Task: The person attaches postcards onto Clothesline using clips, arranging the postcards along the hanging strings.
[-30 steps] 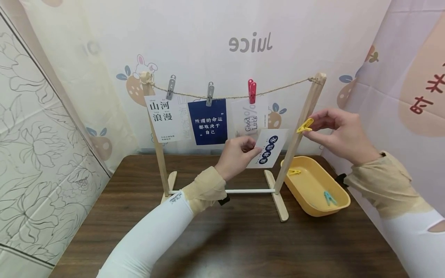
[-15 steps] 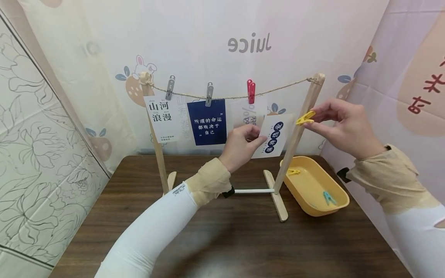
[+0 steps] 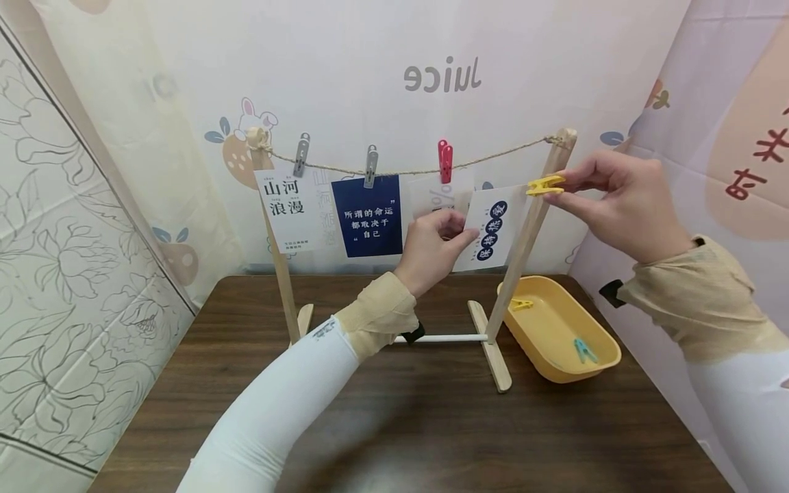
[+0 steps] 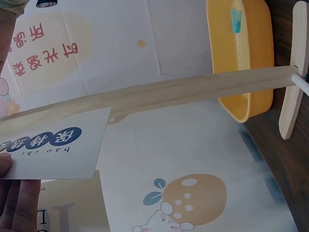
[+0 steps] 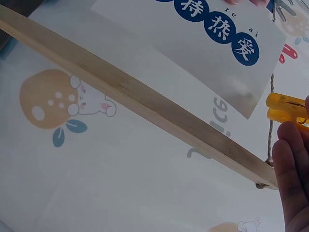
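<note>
My left hand (image 3: 434,250) pinches the left edge of a white card (image 3: 491,229) with blue round characters, held tilted below the twine (image 3: 505,152). In the left wrist view the thumb lies on the face of the card (image 4: 63,145). By its handles, my right hand (image 3: 622,205) pinches a yellow clothespin (image 3: 545,185), which is near the card's upper right corner. The right wrist view shows the clothespin (image 5: 287,107) apart from the card (image 5: 231,63). Behind my left hand, a red clothespin (image 3: 445,162) holds a partly hidden pale card (image 3: 425,198) on the twine.
Grey clothespins (image 3: 371,167) hold a navy card (image 3: 368,219) and a white card (image 3: 286,212) further left. The twine spans a wooden stand, whose right post (image 3: 524,253) rises beside the held card. A yellow basin (image 3: 555,335) holds a yellow and a teal clothespin (image 3: 584,350).
My left hand has raised the card and brought it rightward. My right hand has lifted the yellow clothespin, and the gap between card and clothespin has shrunk.
</note>
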Available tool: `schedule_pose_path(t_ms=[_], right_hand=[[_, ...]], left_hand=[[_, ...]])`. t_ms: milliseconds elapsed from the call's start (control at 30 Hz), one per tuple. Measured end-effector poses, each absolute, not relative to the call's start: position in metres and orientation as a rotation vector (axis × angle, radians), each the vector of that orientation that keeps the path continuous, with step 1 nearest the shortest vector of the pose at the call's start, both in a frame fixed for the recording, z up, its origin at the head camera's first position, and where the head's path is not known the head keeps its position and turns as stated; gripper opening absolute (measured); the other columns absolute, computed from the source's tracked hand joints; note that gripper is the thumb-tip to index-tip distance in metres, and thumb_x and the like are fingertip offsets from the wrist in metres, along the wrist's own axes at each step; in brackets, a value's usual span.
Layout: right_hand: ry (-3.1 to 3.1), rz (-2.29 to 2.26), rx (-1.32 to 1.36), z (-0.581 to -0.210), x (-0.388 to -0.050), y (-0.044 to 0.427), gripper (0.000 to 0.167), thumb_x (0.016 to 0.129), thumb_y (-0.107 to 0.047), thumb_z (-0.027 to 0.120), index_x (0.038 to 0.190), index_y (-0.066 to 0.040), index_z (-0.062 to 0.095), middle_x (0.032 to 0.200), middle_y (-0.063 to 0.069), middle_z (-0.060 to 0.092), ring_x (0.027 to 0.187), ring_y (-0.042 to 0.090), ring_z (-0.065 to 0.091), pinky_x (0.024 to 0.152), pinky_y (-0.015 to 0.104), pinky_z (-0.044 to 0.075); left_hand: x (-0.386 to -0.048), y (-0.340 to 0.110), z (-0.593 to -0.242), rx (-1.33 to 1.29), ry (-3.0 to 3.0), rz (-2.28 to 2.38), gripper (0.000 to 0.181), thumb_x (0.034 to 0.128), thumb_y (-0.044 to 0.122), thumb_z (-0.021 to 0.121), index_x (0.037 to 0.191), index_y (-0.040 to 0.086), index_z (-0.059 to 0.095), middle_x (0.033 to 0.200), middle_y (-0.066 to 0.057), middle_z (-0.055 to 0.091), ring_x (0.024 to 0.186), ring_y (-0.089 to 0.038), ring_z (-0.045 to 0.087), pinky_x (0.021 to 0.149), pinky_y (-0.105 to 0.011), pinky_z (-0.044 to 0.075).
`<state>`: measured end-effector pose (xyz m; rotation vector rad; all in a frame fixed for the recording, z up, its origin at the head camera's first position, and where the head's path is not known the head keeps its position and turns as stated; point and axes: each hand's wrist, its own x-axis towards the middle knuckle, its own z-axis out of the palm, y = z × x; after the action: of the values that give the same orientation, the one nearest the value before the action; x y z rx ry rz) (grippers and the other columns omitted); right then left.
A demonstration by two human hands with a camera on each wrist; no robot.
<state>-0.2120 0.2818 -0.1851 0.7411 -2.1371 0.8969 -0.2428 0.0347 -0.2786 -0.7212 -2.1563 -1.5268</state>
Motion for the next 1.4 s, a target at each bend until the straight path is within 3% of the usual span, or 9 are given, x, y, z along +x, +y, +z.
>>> schedule_pose_path(t_ms=[400,700,1067,1400], right_hand=[[-2.138,0.969,0.742,-0.167,-0.217,0.277,0.018,0.079,0.023,0.083,0.084,0.010,0.072,0.088,-0.037,0.072,0.077,-0.014,0.071,0.068,0.005,0.053],[-2.181,0.899,0.737,-0.153,-0.218,0.272,0.016,0.081,0.020,0.084,0.089,0.014,0.072,0.084,-0.044,0.066,0.074,-0.018,0.069,0.066,0.004,0.052],[-2.284,0.754,0.710,-0.132,-0.227,0.271,0.011,0.088,0.008,0.085,0.089,0.009,0.074,0.077,-0.051,0.058,0.064,-0.018,0.063,0.059,0.003,0.048],[-2.418,0.685,0.731,-0.113,-0.234,0.273,0.011,0.093,0.005,0.082,0.100,0.007,0.075,0.077,-0.042,0.061,0.065,-0.012,0.063,0.057,0.007,0.047]], left_hand=[[-0.245,0.038,-0.270,-0.713,-2.124,-1.553,0.014,0.1000,0.008,0.079,0.106,-0.004,0.076,0.102,-0.018,0.080,0.093,-0.024,0.076,0.084,-0.016,0.057],[-0.248,0.041,-0.266,-0.721,-2.141,-1.579,0.016,0.1009,0.011,0.079,0.109,-0.003,0.076,0.104,-0.017,0.080,0.093,-0.022,0.075,0.084,-0.015,0.057],[-0.250,0.051,-0.261,-0.682,-2.144,-1.599,0.015,0.1006,0.010,0.079,0.110,-0.002,0.077,0.106,-0.016,0.081,0.093,-0.020,0.076,0.083,-0.014,0.057],[-0.252,0.056,-0.260,-0.613,-2.126,-1.613,0.018,0.1003,0.010,0.079,0.112,-0.003,0.077,0.104,-0.017,0.080,0.092,-0.020,0.076,0.080,-0.012,0.054]])
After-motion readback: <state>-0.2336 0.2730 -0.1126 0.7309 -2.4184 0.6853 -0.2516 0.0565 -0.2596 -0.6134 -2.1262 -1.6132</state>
